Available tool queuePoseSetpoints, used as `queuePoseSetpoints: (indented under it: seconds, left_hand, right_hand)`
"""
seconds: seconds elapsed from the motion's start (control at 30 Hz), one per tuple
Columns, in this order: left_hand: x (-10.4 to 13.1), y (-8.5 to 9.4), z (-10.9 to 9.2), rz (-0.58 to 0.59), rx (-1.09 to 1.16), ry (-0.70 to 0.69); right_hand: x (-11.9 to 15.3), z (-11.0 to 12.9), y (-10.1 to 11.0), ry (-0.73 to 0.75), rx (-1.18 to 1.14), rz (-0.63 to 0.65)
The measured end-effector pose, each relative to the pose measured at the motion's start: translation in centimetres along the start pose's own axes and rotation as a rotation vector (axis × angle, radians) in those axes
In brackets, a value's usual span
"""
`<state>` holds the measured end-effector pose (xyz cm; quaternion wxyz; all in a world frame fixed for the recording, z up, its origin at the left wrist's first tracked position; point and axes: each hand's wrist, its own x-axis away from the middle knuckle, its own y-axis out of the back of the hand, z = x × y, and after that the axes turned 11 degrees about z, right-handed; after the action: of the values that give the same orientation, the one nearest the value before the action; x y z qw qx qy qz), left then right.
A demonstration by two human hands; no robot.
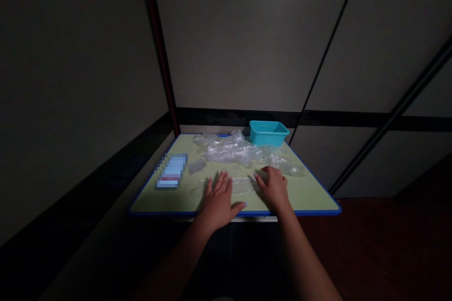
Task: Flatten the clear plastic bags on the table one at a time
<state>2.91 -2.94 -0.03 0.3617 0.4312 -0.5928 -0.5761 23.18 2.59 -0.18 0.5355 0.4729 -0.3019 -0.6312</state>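
Note:
A clear plastic bag (243, 186) lies flat near the front of the pale green table (158, 202). My left hand (219, 201) rests on its left part, palm down with the fingers spread. At the bag's right part is my right hand (274, 187), its fingers bent and the thumb apart from them, with nothing visible between them. What lies beneath the fingertips is hidden. Behind both hands spreads a heap of crumpled clear plastic (240, 150). A small flat translucent piece (197, 166) lies to the left of the heap.
A turquoise basin (267, 136) stands at the back right of the table. A blurred-out bright rectangular item (172, 170) lies on the left side. The table has a blue edge, and panelled walls rise behind it and at the left.

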Motion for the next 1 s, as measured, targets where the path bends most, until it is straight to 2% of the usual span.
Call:
queuePoseSetpoints:
  seconds: [0.13,0.37,0.63,0.83,1.0]
  left_hand:
    - [-0.9,-0.3,-0.8,0.019,0.000,0.010]
    - [-1.1,-0.8,0.3,0.034,-0.016,0.092]
    - [-0.5,-0.9,0.2,-0.089,-0.049,0.088]
    - [-0.6,-0.7,0.2,-0.033,-0.023,0.068]
    - [-0.8,-0.5,0.1,-0.008,-0.014,0.074]
  right_hand:
    - [0.3,0.4,0.0,-0.034,0.131,0.026]
    - [0.2,0.8,-0.2,-0.050,0.242,0.076]
    - [0.1,0.5,-0.1,-0.008,0.207,0.133]
    - [0.0,0.2,0.2,0.019,0.156,0.183]
    - [0.1,0.0,0.2,0.056,0.092,0.161]
